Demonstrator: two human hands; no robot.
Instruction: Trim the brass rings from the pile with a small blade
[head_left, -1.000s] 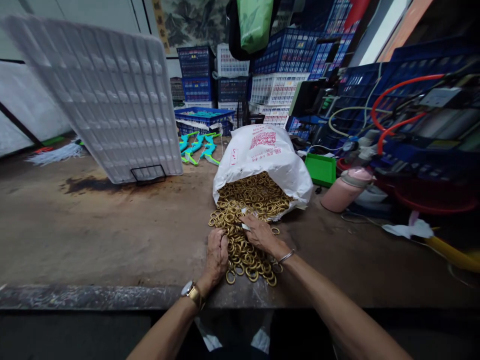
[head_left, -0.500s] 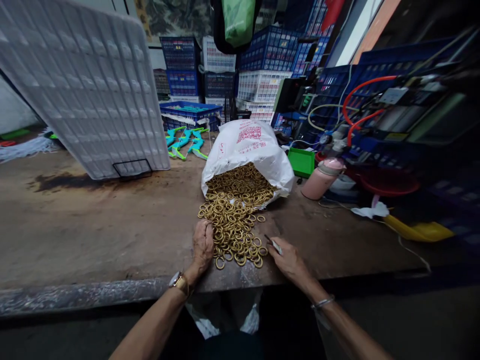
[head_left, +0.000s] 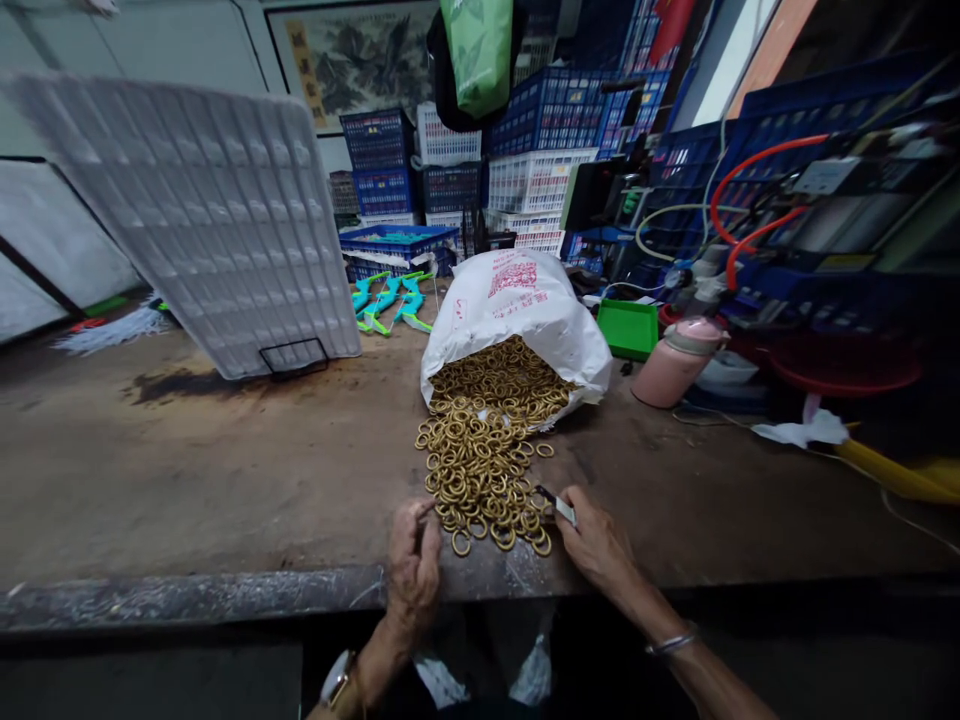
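Brass-coloured rings [head_left: 480, 470] spill in a heap from the open mouth of a white woven sack [head_left: 517, 300] lying on its side, and more rings lie inside it. At the heap's lower left is my left hand [head_left: 412, 560], its fingers curled together beside the nearest rings. Anything between those fingertips is too small to make out. My right hand [head_left: 600, 540], right of the heap, is closed around a small tool [head_left: 564, 508] with a dark, thin tip and a pale handle. That tip points at the heap's right side; its exact kind is unclear.
A ribbed translucent panel [head_left: 217, 230] stands in a black wire stand on the left of the wooden table [head_left: 247, 480]. Turquoise-and-green toy bows [head_left: 390, 300] lie behind. Right of the sack are a green tray [head_left: 628, 330] and a pink bottle [head_left: 675, 365]. Stacked crates [head_left: 540, 180] fill the back.
My left hand has drawn back from the heap toward the table's front edge. My right hand stays beside the rings with the tool. The view has tilted up and shifted slightly left.
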